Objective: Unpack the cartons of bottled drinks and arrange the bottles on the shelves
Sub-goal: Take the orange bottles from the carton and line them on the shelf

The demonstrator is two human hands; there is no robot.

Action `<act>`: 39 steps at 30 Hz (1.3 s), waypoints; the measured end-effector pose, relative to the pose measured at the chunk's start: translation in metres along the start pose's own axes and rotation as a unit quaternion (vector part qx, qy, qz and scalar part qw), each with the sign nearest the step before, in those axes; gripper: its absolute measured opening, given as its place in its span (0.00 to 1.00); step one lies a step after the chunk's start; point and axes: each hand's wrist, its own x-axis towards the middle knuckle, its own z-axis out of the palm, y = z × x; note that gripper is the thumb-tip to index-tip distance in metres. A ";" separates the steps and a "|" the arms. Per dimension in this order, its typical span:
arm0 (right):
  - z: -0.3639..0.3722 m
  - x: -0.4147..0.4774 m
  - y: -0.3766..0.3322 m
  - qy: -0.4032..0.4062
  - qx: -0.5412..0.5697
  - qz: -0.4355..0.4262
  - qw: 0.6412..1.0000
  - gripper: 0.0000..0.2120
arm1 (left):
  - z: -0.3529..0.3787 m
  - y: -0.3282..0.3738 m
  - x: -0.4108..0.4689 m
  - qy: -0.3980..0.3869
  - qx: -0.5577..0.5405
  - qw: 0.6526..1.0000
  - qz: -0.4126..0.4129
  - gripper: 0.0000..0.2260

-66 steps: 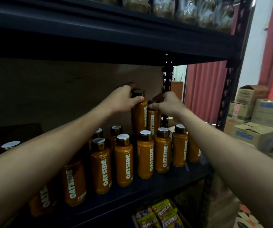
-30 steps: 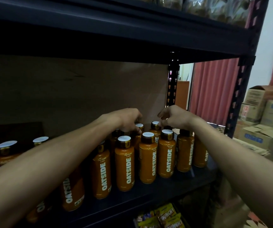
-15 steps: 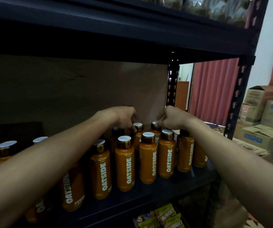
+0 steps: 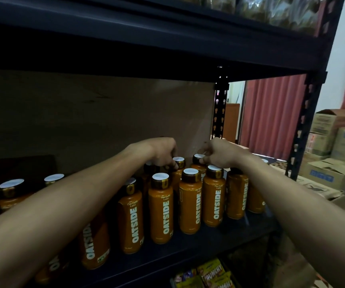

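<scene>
Since the earlier frames, where we had two bottles lifted well above the row, both had come down to the shelf and our hands had sunk with them to cap height. In the middle of the frame our left hand point(image 4: 163, 151) was curled over the neck of a back-row bottle point(image 4: 179, 165), fingertips point(image 4: 174, 166) touching just under its white cap. How firmly it gripped, we could not tell. Our right hand point(image 4: 219, 152) sat just beside it, thumb and fingers pinched loosely at the cap of the neighbouring back-row bottle point(image 4: 198, 161); again contact was plain, the grip was not.

Both bottles stood upright, long axis vertical, on the dark shelf point(image 4: 219, 240), directly behind the front row of orange OATSIDE bottles point(image 4: 161, 208) that ran from lower left toward centre right. So the bottles lay straight below and slightly ahead of the hands, each hand nearest its own bottle, neither crossing.

We judged the placing all but finished; letting go should mean lifting straight up, since a sideways pull could tip the close-packed neighbours. Cartons point(image 4: 333, 173) waited at the right edge of the frame.
</scene>
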 end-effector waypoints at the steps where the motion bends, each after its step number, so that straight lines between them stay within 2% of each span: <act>1: 0.000 0.000 0.001 0.000 0.001 -0.002 1.000 0.18 | 0.000 0.000 0.000 -0.002 -0.003 1.000 0.002 0.12; 7: -0.003 -0.003 0.001 -0.016 0.009 -0.014 1.000 0.16 | 0.002 0.000 -0.004 -0.001 -0.014 1.000 0.009 0.13; 12: -0.003 -0.005 0.000 -0.016 0.003 -0.022 1.000 0.21 | -0.007 0.001 -0.011 -0.023 0.004 1.000 -0.015 0.21; 14: -0.002 -0.005 -0.003 0.008 0.005 -0.032 0.999 0.23 | -0.014 -0.002 -0.016 -0.032 0.005 0.999 -0.034 0.23; 18: -0.001 -0.004 -0.021 0.059 -0.018 -0.084 0.995 0.21 | -0.027 -0.020 -0.024 -0.044 0.001 0.997 -0.062 0.19; 22: 0.005 -0.002 -0.043 0.028 -0.032 -0.105 0.994 0.19 | -0.031 -0.036 -0.031 -0.087 -0.010 0.994 -0.069 0.23; 25: 0.013 -0.002 -0.054 -0.013 -0.052 -0.104 0.993 0.15 | -0.027 -0.040 -0.035 -0.091 -0.007 0.994 -0.054 0.25; 28: 0.020 -0.002 -0.060 -0.013 -0.068 -0.102 0.992 0.16 | -0.021 -0.041 -0.032 -0.087 0.019 0.995 -0.039 0.22; 34: 0.021 -0.002 -0.060 -0.006 -0.069 -0.100 0.993 0.11 | -0.014 -0.041 -0.028 -0.050 0.018 0.998 -0.041 0.18; 39: 0.022 -0.002 -0.060 -0.004 -0.063 -0.095 0.993 0.15 | -0.013 -0.038 -0.029 -0.036 0.026 0.998 -0.039 0.17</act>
